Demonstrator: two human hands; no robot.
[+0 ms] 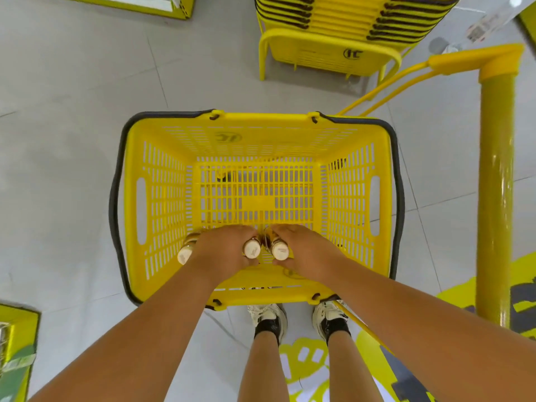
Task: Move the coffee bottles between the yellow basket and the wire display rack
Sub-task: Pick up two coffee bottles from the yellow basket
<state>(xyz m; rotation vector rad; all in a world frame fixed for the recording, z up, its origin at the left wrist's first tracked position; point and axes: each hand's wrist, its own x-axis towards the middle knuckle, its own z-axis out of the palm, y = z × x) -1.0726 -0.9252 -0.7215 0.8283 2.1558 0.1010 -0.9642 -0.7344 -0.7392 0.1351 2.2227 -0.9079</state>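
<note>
- The left hand [222,248] reaches down into the yellow slotted plastic basket [261,126] near its close wall; its grip is curled round two clear coffee bottles with cream-white caps
- One of these, the left cream-capped bottle [185,252], sticks out on the outer side of the left hand, cap toward the camera, amber body partly hidden by the fingers
- The middle cream-capped bottle [251,248] shows at the thumb side of the same hand, cap up
- The right hand [307,250] is also inside the basket, its grip closed round the right cream-capped bottle [280,250], whose cap lies just beside the middle cap, almost touching
- All three bottles are within the basket's walls, over the near part of its grid floor; whether they rest on the floor cannot be told
- The basket has dark grey handles folded down along its rim and stands on the pale grey tiled floor [72,140] just ahead of the person's white sneakers [269,314]
- A stack of yellow baskets [348,21] sits farther off, and a yellow metal post [494,198] rises at the right
</note>
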